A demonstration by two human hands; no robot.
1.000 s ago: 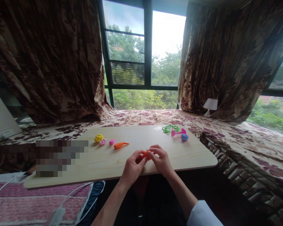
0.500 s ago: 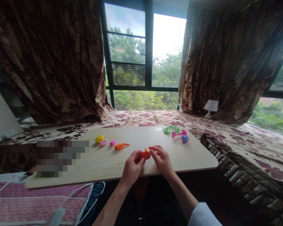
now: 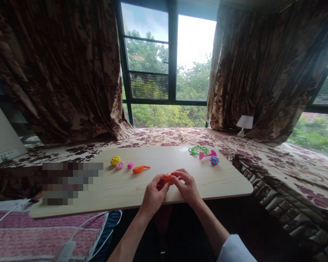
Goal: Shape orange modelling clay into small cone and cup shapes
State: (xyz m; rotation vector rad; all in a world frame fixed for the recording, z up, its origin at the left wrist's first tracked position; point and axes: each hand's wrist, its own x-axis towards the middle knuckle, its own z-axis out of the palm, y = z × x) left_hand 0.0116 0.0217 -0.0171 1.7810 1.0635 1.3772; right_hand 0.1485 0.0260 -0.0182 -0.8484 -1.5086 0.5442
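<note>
A small orange piece (image 3: 168, 178) is pinched between both hands above the near part of the table; the fingers cover much of it, so its exact kind is unclear. My left hand (image 3: 155, 190) is closed on its left side. On the other side, the thumb and fingers of my right hand (image 3: 186, 184) are closed on it too. Left of the hands lies an orange carrot-shaped thing (image 3: 138, 169) with a thin tail. Beyond it are a small bright pink lump (image 3: 130, 165), a pale pink lump (image 3: 119, 165) and a yellow lump (image 3: 115, 161).
At the table's (image 3: 120, 189) far right are a green beaded loop (image 3: 198, 150), a pink dumbbell-shaped piece (image 3: 207, 155) and a blue-and-pink knobbly ball (image 3: 214, 160). A white lamp (image 3: 245, 122) stands on the sill. A white cable (image 3: 109, 236) hangs by the table's front left edge.
My right hand's fingers have closed in on the orange piece, which was in my left hand with its round flared end showing. It is now more covered. The things on the table have stayed put.
</note>
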